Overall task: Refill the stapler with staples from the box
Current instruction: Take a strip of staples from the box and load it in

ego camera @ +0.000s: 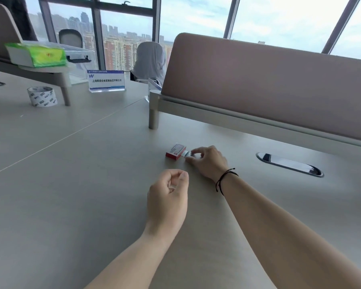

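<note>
A small red and white staple box (175,151) lies flat on the grey desk (71,184), a little beyond my hands. Its inner tray (185,153) sticks out of the right end, showing something silvery. My right hand (208,161) rests on the desk just right of the box, thumb and fingertips pinched on that tray. A black cord bracelet circles the right wrist. My left hand (168,197) hovers nearer to me, below the box, fingers curled in loosely, with nothing visible in it. No stapler is in view.
A pink divider panel (269,86) on a metal post stands just behind the box. An oval cable port (289,164) lies to the right. Far left are a tape roll (42,96), a green tissue box (37,54) on a shelf and an acrylic sign (106,80).
</note>
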The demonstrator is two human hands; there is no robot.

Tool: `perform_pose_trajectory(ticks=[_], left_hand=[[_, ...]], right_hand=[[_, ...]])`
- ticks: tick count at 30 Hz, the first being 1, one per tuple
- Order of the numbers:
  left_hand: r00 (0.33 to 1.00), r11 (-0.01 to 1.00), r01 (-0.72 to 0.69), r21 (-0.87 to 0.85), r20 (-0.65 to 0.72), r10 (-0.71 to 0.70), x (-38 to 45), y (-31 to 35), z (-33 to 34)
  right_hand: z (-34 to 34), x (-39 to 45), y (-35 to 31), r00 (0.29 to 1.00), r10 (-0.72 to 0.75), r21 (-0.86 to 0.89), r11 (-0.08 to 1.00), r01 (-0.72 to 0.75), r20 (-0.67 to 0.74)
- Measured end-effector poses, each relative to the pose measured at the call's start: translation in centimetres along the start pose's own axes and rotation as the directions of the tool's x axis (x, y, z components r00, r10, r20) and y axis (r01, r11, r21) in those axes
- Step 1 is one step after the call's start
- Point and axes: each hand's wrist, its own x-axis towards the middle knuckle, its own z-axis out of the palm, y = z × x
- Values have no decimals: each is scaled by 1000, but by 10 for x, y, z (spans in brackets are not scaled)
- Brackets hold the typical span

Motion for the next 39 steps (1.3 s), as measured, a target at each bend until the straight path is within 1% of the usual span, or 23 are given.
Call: perform_pose_trajectory(ticks=[3, 5, 7, 9, 11, 14, 17, 19, 21, 22, 24, 26, 27, 28, 30, 32, 35, 39], left_hand=[[1000, 1000, -3, -5, 1, 3, 1, -2, 0], [1000, 1000, -8, -2, 1, 8, 0, -1, 0], [1000, 1000, -5, 3, 8, 5, 0, -1, 0], [1000, 1000, -9, 26, 12, 9, -1, 0, 1], [999, 997, -29, 68, 28, 27, -4, 3, 1], [993, 983, -92, 159, 82, 80, -12, 10, 1], [971, 940, -215, 266, 162, 176, -22, 19, -2], [927, 879, -346, 327, 261, 268, -36, 30, -3], [847, 805, -494, 329, 393, 359, -57, 45, -2], [787, 757, -575, 310, 463, 408, -69, 54, -1], [645, 635, -726, 266, 584, 493, -94, 70, 8], [519, 506, -832, 229, 647, 559, -119, 83, 21], [477, 464, -860, 211, 654, 586, -130, 87, 28], [451, 440, -877, 195, 650, 612, -140, 91, 34], [426, 412, -894, 177, 624, 656, -157, 94, 46], [422, 395, -900, 184, 588, 689, -167, 94, 54], [448, 417, -890, 185, 529, 721, -173, 89, 60], [470, 460, -874, 154, 506, 723, -172, 82, 61]], right_hand=[[-4, -7, 2, 1000, 16, 72, 997, -16, 11], [-10, -17, 4, 998, 31, 181, 983, -40, 52], [-21, -34, 4, 996, 36, 305, 950, -61, 88], [-34, -56, 5, 993, 37, 392, 917, -79, 115], [-50, -85, 10, 986, 69, 496, 858, -135, 149], [-84, -135, 26, 970, 134, 626, 744, -234, 203], [-115, -184, 47, 962, 141, 652, 711, -263, 235], [-137, -218, 59, 964, 125, 670, 698, -254, 235], [-155, -252, 67, 968, 96, 714, 658, -237, 233], [-162, -266, 71, 970, 90, 742, 629, -231, 225], [-170, -291, 79, 975, 78, 802, 557, -215, 207], [-175, -309, 86, 977, 57, 840, 503, -204, 203], [-177, -316, 90, 978, 42, 853, 483, -199, 205], [-179, -320, 92, 979, 27, 864, 466, -191, 202], [-183, -326, 95, 983, 2, 882, 441, -167, 185], [-184, -329, 96, 987, -11, 898, 417, -143, 162], [-185, -331, 94, 984, -23, 903, 402, -154, 178], [-185, -334, 89, 970, -48, 882, 430, -196, 239]])
